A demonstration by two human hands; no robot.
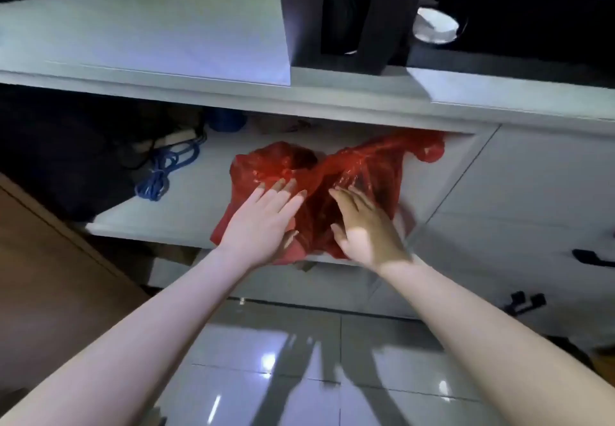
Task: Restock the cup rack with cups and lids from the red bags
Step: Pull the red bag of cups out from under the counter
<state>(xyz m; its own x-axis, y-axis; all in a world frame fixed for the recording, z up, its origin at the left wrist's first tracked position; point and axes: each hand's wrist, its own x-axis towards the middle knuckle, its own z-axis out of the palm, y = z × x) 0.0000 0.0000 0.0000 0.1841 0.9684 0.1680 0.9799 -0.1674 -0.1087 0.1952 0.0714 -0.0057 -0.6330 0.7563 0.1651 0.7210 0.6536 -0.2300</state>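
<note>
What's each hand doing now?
Left hand: open, fingers flat on the crumpled red plastic bag.
Right hand: open, fingers spread on the same bag.

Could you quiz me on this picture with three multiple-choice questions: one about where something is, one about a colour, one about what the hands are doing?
1. Where does the red bag lie?
A. on the floor
B. on the open shelf under the counter
C. on top of the counter

2. What colour is the coiled cord left of the bag?
A. blue
B. yellow
C. white

3. How are the hands placed?
A. both hang at the person's sides
B. only one touches the bag
C. both rest on the bag

Answers:
1 B, the bag sits on the shelf below the counter edge.
2 A, its loops show blue against the white shelf.
3 C, the left hand and right hand both lie on the red plastic, fingers spread.
</note>
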